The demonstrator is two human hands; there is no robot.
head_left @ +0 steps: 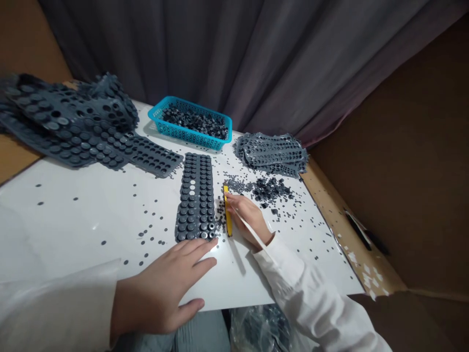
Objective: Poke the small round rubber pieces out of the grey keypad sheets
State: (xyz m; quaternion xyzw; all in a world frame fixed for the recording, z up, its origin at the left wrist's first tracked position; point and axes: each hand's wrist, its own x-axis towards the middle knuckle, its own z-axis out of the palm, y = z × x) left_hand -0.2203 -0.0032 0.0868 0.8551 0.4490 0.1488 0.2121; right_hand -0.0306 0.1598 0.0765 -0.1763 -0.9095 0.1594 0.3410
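My left hand (172, 283) lies flat with fingers stretched, its fingertips at the near end of a dark grey rubber sheet (198, 205) with rows of round raised caps. Three holes in that sheet show white. My right hand (251, 220) is closed in a pinch just right of the sheet. A thin white stick (252, 233) runs from its fingertips back over the wrist; its working tip is hard to make out. A narrow yellow strip (228, 215) stands at the fingertips, and I cannot tell whether they hold it too.
A blue basket (190, 134) full of small dark parts is at the back. Large rubber sheets (80, 127) are heaped on the left, with perforated sheets (271, 151) stacked at right. A dark scrap pile (271, 189) and small discs lie on the white tabletop (84, 215).
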